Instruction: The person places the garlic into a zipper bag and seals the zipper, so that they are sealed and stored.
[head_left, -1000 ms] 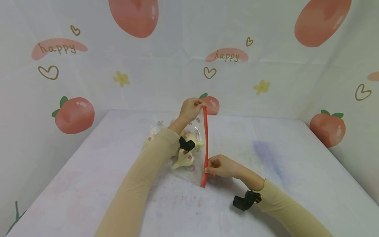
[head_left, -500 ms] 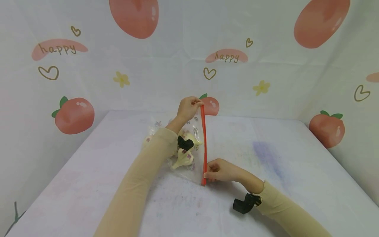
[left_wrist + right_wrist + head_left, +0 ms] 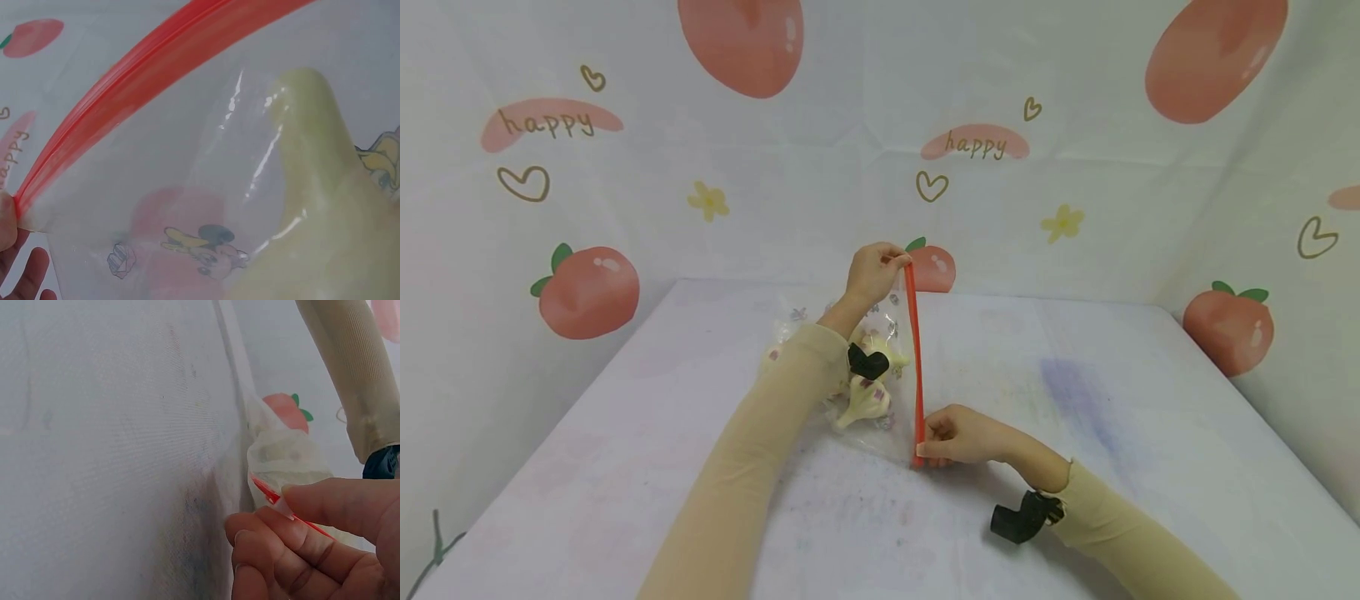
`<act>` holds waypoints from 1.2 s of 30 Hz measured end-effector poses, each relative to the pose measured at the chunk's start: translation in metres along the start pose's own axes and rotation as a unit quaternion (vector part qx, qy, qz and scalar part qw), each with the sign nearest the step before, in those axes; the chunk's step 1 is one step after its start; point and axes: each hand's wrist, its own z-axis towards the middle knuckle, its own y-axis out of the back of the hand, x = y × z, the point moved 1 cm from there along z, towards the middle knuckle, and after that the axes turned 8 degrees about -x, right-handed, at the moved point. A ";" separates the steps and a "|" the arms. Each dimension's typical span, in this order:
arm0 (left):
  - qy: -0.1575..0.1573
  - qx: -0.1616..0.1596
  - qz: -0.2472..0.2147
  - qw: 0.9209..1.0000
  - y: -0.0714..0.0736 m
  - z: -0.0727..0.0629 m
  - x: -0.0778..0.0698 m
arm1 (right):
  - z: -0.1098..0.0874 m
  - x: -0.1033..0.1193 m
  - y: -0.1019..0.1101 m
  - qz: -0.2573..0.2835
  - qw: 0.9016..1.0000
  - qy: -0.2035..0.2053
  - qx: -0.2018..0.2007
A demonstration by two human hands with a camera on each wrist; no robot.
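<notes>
A clear zip bag [image 3: 898, 429] with small printed figures holds several garlic bulbs [image 3: 867, 398]; its red zip strip [image 3: 915, 350] runs from far to near on the right. My left hand [image 3: 874, 271] pinches the strip's far end. Near its other end, my right hand [image 3: 958, 433] pinches the strip between thumb and curled fingers. In the left wrist view the red strip [image 3: 125, 94] slants up from the left fingertips, beside a large garlic bulb [image 3: 319, 162] behind the film. The right wrist view shows the red strip [image 3: 265, 489] under my right thumb. My left forearm hides part of the bag.
The bag is over a pale, stained table [image 3: 1000, 350] with a purple smear on its right side. A white cloth [image 3: 820, 167] printed with peaches and hearts hangs at the back and sides. Black wrist mounts [image 3: 1018, 518] sit at both cuffs.
My right hand has slid along the red strip toward the bag's near corner. My left hand and the strip's far end have shifted slightly left and up.
</notes>
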 end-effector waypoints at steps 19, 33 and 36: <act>-0.004 0.040 -0.019 0.999 0.002 -0.005 0.000 | 0.005 -0.002 0.010 -0.003 0.999 -0.003 -0.045; -0.018 0.098 0.007 0.995 -0.002 -0.013 0.003 | 0.022 0.000 0.025 0.036 0.975 0.005 -0.218; -0.011 0.119 0.021 0.993 0.008 -0.012 0.009 | 0.022 -0.004 0.026 0.037 0.973 0.010 -0.226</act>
